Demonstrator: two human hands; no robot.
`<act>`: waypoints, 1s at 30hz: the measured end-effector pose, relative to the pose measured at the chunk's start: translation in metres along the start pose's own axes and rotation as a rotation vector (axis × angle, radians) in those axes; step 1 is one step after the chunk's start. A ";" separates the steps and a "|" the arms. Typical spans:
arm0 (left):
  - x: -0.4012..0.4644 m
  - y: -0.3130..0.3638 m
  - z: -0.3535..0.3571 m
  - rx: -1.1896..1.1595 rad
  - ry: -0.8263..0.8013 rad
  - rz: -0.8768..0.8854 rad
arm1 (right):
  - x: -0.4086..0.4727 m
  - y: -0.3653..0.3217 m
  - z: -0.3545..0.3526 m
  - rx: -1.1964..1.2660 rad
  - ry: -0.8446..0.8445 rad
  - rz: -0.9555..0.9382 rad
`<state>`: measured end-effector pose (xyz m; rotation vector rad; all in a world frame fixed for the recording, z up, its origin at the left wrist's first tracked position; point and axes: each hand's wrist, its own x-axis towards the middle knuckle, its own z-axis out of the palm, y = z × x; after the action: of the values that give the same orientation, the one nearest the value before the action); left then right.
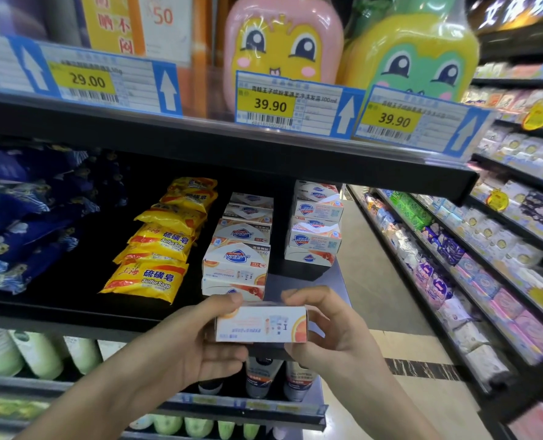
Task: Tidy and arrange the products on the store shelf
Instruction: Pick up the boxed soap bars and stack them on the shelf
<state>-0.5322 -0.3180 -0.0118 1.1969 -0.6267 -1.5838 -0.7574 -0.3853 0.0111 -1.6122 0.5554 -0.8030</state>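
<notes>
Both hands, left hand (pixel 197 341) and right hand (pixel 330 331), are clamping a soap box (pixel 261 323) by its ends, just near the shelf (pixel 57 308) edge, seemingly lining it up with the stack of boxes (pixel 236 265).

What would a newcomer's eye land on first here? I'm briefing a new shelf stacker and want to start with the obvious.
First, the white soap box held at bottom centre between the left hand and the right hand, just in front of the stacks of matching boxes on the middle shelf. Next, the pink cartoon-face bottle and the yellow-green one on the shelf above, then the yellow sulfur soap packs left of the boxes.
</notes>
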 end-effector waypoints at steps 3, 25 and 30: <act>-0.004 -0.005 -0.004 -0.064 -0.048 0.017 | -0.002 0.002 -0.002 -0.100 0.008 -0.058; -0.033 0.009 0.016 0.054 0.098 0.358 | 0.027 -0.017 -0.001 -0.916 -0.144 -0.431; -0.031 0.010 0.001 0.024 0.248 0.452 | 0.055 -0.034 -0.011 -0.806 -0.038 -0.487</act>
<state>-0.5293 -0.2929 0.0098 1.1497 -0.6962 -1.0350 -0.7321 -0.4264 0.0556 -2.5647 0.4885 -0.9609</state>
